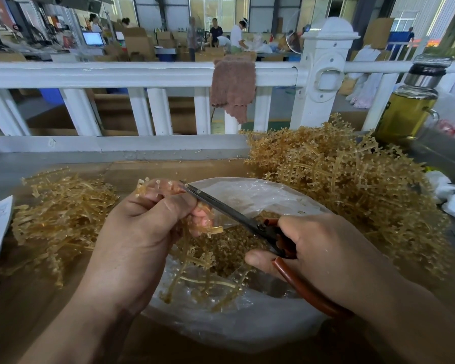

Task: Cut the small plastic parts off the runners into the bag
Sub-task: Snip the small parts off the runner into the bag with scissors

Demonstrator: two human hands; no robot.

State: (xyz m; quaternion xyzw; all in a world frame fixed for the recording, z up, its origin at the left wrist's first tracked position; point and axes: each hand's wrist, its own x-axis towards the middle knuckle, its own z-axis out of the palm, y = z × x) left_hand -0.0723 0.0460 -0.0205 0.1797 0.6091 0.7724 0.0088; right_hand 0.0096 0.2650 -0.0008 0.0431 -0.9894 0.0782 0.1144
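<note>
Closest to me, the right hand (321, 248) is wrapped round the brown handles of a pair of scissors (247, 222). The left hand (142, 224) is clenched on a bunch of amber runners (192, 258). They trail down from the fist into the bag, and a short row of small parts (166, 183) sticks up above the fingers. The blades look almost together, their tips right at that row, above the open mouth of the clear plastic bag (221, 329) that sits on the bench (24, 311). A bed of cut parts (229, 245) already lies inside the bag.

I'd say this is mid-snip, somewhere in the thick of the job. The next move calls for opening the blades and bringing them to the next stub. The bunch wants keeping over the bag so the pieces drop in rather than fly off.

Just beyond, a tangle (63, 211) lies on the bench to the left. It looks mostly stripped, though I can't be sure. A much bigger heap (339, 185) with parts on its branches rises on the right, so plenty seems left to do.

Behind the bench runs a white railing (116, 74) with a brown cloth (233, 85) draped over it, and a bottle (407, 109) of yellowish liquid stands at the right. Far off, people work among cartons.
</note>
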